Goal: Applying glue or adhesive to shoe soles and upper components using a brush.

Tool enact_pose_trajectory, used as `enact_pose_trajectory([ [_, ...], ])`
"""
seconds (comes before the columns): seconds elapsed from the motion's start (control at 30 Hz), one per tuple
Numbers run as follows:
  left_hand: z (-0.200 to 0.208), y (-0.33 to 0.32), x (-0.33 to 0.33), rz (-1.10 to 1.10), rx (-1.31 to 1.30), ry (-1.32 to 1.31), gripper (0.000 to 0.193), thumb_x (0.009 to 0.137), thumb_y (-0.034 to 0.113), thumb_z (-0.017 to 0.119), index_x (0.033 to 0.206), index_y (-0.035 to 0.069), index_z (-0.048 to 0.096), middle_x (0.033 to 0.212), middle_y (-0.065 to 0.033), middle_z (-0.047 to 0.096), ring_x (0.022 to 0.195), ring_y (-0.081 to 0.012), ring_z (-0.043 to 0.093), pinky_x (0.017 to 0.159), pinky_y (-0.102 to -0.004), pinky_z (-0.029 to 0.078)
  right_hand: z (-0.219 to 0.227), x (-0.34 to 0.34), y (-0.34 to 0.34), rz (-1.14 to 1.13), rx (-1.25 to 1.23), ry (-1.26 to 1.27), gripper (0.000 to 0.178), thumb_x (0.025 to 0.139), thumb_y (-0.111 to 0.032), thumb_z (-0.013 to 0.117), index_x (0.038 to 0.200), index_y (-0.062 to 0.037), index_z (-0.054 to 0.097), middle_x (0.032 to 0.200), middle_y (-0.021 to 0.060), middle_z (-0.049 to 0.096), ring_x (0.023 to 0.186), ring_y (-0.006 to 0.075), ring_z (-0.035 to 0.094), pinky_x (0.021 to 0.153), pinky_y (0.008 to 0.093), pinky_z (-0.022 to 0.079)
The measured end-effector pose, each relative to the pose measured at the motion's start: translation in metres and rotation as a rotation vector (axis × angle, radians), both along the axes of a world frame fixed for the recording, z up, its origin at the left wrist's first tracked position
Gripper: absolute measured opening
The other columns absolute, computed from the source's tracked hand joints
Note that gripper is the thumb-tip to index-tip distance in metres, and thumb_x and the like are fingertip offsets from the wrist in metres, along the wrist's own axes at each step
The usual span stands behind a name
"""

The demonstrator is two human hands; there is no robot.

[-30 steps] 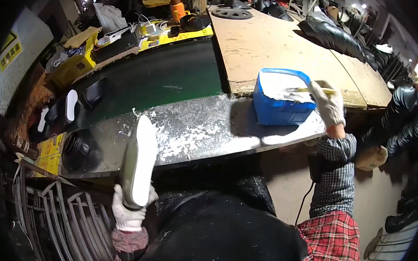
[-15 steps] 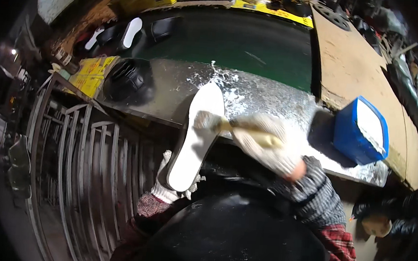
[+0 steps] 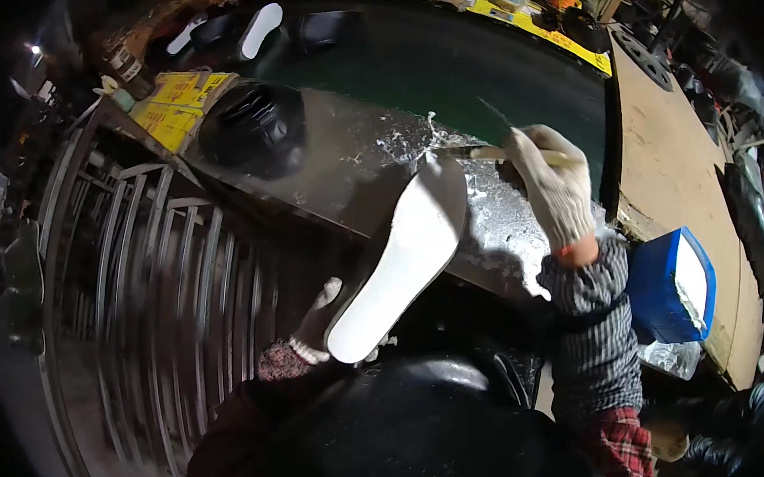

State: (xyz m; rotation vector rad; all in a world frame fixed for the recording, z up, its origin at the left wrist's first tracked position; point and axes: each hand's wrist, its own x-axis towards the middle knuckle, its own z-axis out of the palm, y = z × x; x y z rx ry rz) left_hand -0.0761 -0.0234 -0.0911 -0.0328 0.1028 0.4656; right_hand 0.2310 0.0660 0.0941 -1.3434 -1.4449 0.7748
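Note:
A long shoe sole (image 3: 405, 258), its white face turned up, slants across the middle, its heel end near me and its toe end over the bench. My left hand (image 3: 312, 322), in a pale knitted glove, grips it from beneath at the heel end; the thumb sticks out at the side and most fingers are hidden. In my gloved right hand (image 3: 556, 187) is a brush (image 3: 489, 153), gripped by its light handle. The bristles point left, at the tip of the toe end; whether they touch it I cannot tell.
White smears cover the metal bench edge (image 3: 498, 224). A blue tub (image 3: 649, 279) of white stuff stands at right, by a cardboard sheet (image 3: 671, 152). A black shoe (image 3: 255, 132) lies beside a yellow box (image 3: 179, 105). Metal racks (image 3: 153, 284) stand at left; more white soles lie far left.
My right hand has moved up and right, taking the brush from mid-sole to the toe end. The sole has tilted further right. The whole view has shifted slightly.

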Motion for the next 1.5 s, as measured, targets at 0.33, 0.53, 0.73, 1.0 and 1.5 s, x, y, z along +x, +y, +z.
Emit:
enact_pose_trajectory([
  [0.33, 0.007, -0.001, 0.014, 0.063, 0.053, -0.258, 0.081, 0.091, 0.066, 0.039, 0.142, 0.005, 0.032, 0.126, -0.0366, 0.047, 0.092, -0.0556, 0.06, 0.058, -0.0647, 0.054, 0.004, -0.038, -0.106, 0.528, 0.333, -0.238, 0.016, 0.092, -0.014, 0.06, 0.081, -0.0026, 0.066, 0.074, 0.0083, 0.069, 0.066, 0.0166, 0.069, 0.059, 0.0276, 0.056],
  [0.53, 0.098, -0.015, 0.051, 0.405, -0.276, 0.367, 0.066, 0.094, 0.06, 0.038, 0.128, 0.004, 0.05, 0.102, -0.0235, 0.065, 0.072, -0.0381, 0.068, 0.044, -0.0496, 0.054, -0.004, -0.034, -0.138, 0.662, 0.262, -0.213, 0.025, 0.091, -0.023, 0.064, 0.1, 0.0004, 0.066, 0.089, 0.0096, 0.07, 0.081, 0.0141, 0.068, 0.066, 0.0258, 0.055],
  [0.73, 0.054, -0.003, 0.029, 0.22, -0.05, 0.123, 0.062, 0.095, 0.056, 0.042, 0.126, 0.003, 0.053, 0.106, -0.024, 0.065, 0.074, -0.0401, 0.068, 0.045, -0.0496, 0.058, -0.023, 0.001, -0.148, 0.424, -0.157, 0.269, 0.025, 0.09, -0.006, 0.063, 0.11, 0.0073, 0.059, 0.1, 0.0196, 0.065, 0.087, 0.0209, 0.068, 0.068, 0.0215, 0.058],
  [1.0, 0.011, -0.01, 0.002, 0.099, -0.174, -0.187, 0.091, 0.084, 0.074, 0.04, 0.142, 0.003, 0.036, 0.105, -0.0435, 0.054, 0.079, -0.0558, 0.062, 0.053, -0.0561, 0.056, -0.064, 0.032, -0.087, 0.292, -0.14, 0.32, 0.029, 0.093, -0.021, 0.062, 0.108, 0.0039, 0.063, 0.097, 0.0133, 0.069, 0.086, 0.0168, 0.066, 0.076, 0.0268, 0.054],
  [1.5, 0.013, 0.021, -0.023, -0.014, -0.064, -0.232, 0.081, 0.087, 0.07, 0.042, 0.145, 0.013, 0.034, 0.119, -0.0407, 0.051, 0.083, -0.0568, 0.062, 0.055, -0.0619, 0.052, -0.011, -0.028, -0.099, 0.385, 0.541, -0.769, 0.024, 0.074, -0.009, 0.074, 0.098, -0.0089, 0.068, 0.085, 0.0085, 0.064, 0.07, 0.023, 0.062, 0.056, 0.0342, 0.052],
])
